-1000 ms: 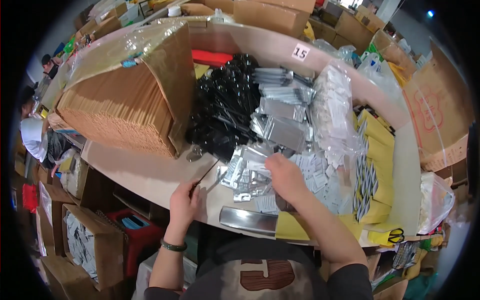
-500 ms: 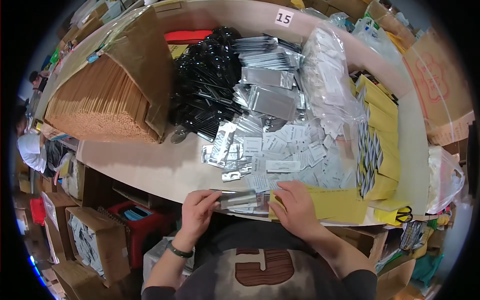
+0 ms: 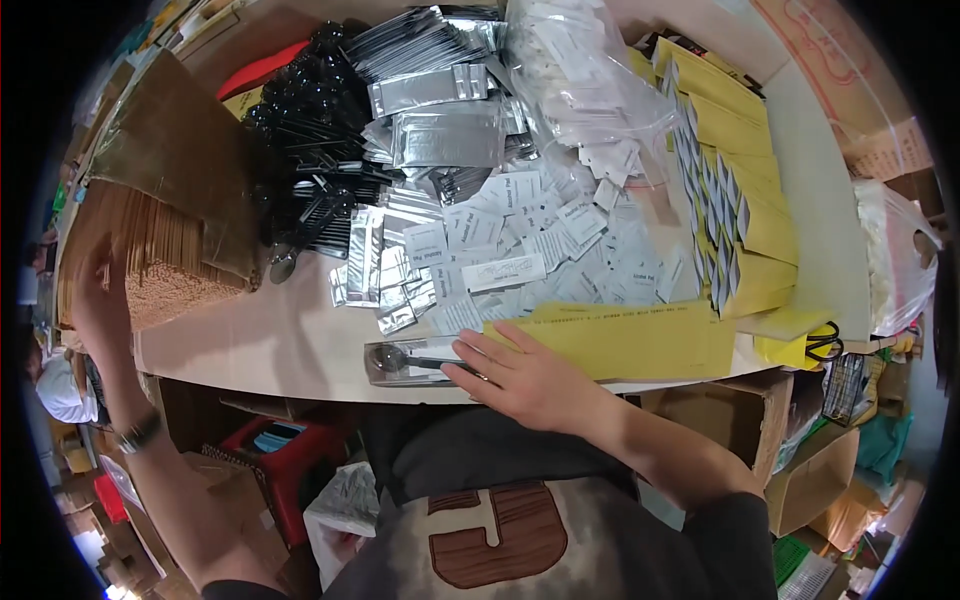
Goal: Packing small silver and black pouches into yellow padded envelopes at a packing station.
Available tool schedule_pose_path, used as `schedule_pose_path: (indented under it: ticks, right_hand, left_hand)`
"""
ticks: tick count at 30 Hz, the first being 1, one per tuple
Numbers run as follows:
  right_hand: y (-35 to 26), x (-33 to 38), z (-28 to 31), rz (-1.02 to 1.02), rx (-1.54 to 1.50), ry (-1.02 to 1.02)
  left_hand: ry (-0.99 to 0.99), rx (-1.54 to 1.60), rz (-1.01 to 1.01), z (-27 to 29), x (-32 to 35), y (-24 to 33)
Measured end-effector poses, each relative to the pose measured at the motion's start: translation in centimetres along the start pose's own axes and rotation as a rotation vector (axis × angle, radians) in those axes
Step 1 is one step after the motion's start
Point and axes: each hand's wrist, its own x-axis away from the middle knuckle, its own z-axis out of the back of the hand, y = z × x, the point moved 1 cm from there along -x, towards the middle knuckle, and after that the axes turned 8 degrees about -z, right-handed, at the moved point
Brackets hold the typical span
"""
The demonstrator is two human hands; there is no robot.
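Note:
At the box of thin, wooden-looking sticks [image 3: 190, 285] on the far left, my left hand [image 3: 100, 290] reaches up against the sticks; its fingers blend into their colour, so their grip is unclear. My right hand [image 3: 535, 380] lies flat at the table's near edge, fingers stretched out. Beneath its fingertips is a clear plastic pouch [image 3: 378, 377] with a round-headed, black-handled tool [image 3: 420, 362] lying on or in it; I cannot tell which. A yellow padded envelope [image 3: 640, 340] extends right from under that hand.
Beyond lie a heap of black-handled tools [image 3: 310, 150], silver packets [image 3: 445, 135] and white pad sachets [image 3: 500, 225]. A clear bag of white sachets [image 3: 575, 80] stands behind. Yellow envelopes [image 3: 740, 200] are stacked at the right, near black-handled scissors [image 3: 825, 342].
My left hand has left the pouch and swung far left to the box of sticks. My right hand has flattened over the pouch. A round-headed tool now shows there. The view has shifted.

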Motion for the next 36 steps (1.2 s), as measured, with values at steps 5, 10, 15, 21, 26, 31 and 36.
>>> schedule_pose_path:
  ticks: [5,10,15,21,26,31,36]
  right_hand:
    - [-0.4,0.4,0.8,0.0,0.056,-0.012]
    - [-0.4,1.7,1.3,-0.07,0.023,-0.028]
    - [0.3,1.1,1.9,-0.085,0.005,-0.079]
    - [0.5,-0.5,2.9,-0.096,-0.05,-0.108]
    - [0.4,-0.1,2.7,-0.128,-0.051,-0.164]
    - [0.1,1.0,3.0,-0.104,-0.037,-0.121]
    - [0.9,1.3,2.3,-0.138,-0.121,-0.125]
  left_hand:
    - [-0.262,-0.078,-0.162,-2.8,-3.2,-2.4]
    - [-0.231,0.019,-0.288,-1.9,-2.7,-0.2]
    - [-0.395,0.043,-0.122,-2.0,-4.4,0.6]
    - [-0.154,-0.039,-0.177,-2.2,-2.9,-1.4]
    - [-0.262,-0.005,-0.027,-0.2,-3.4,1.9]
    - [0.13,0.169,0.132,0.5,-1.3,3.1]
    - [0.351,1.22,0.742,-2.9,12.2,5.5]
